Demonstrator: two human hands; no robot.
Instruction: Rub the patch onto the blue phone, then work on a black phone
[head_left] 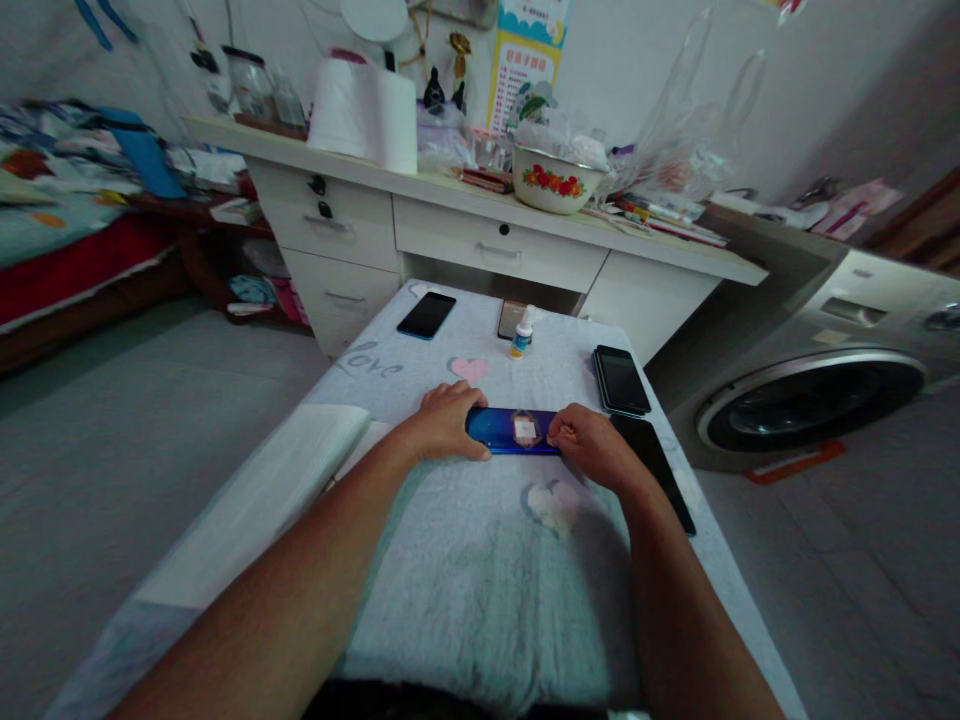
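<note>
Head view: tabletop (457, 600) under a pale cloth printed with hearts and "Love" lettering. Blue phone (499, 430) lies around the middle, back face up, long side roughly parallel to the far edge. On its back: a brownish ring-shaped patch with a white square (526, 430) inside.

Left hand (450, 422): gripping the blue phone's left end, thumb on the near long side, fingers on the far one. Right hand (589, 440): curled, fingertips on the phone's right end, just beside the patch. Something tan shows at those fingertips; too small to identify, so can't tell whether the hand is pinching anything.

Rest of tabletop:
- black phone (427, 315), screen up, by the far left corner
- another phone (512, 317) near the far edge, partly hidden by a small bottle (522, 336), white top, blue and yellow lower down, upright
- stacked phones (624, 380) along the right edge, toward the far right corner
- black tablet (658, 470) on the right edge, nearer the person, partly behind the right hand and forearm
- white open book or paper pad (262, 505) along the left edge; can't tell which

Past the far edge: white desk (660, 305) carrying a floral bowl (551, 183). Off the right edge: washing machine (806, 330) on the floor.
</note>
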